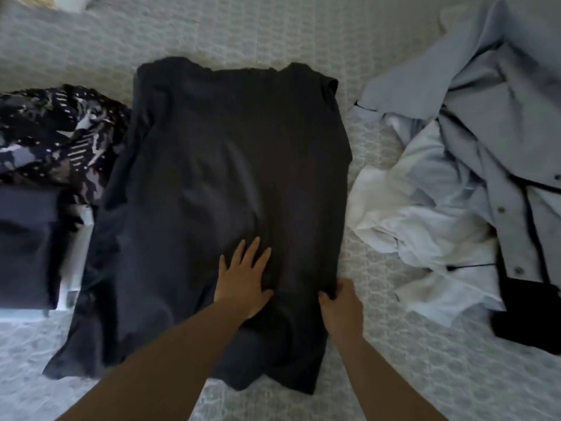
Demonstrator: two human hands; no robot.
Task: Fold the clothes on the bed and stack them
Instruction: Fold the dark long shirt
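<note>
**Mid-bed: dark shirt, half folded**

On the bed point(273, 31), dark shirt point(230, 165) lying lengthwise, collar far. Left hand point(244, 278) flat, fingers spread, pressing near hem; right hand point(341, 305) pinching right edge, nearer for folding leftward.

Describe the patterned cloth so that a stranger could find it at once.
Start from the dark shirt spread in the middle of the bed. Look past its left edge: the patterned cloth lies there crumpled, above a folded navy stack. It alone has black with pale streaks and dots.
</note>
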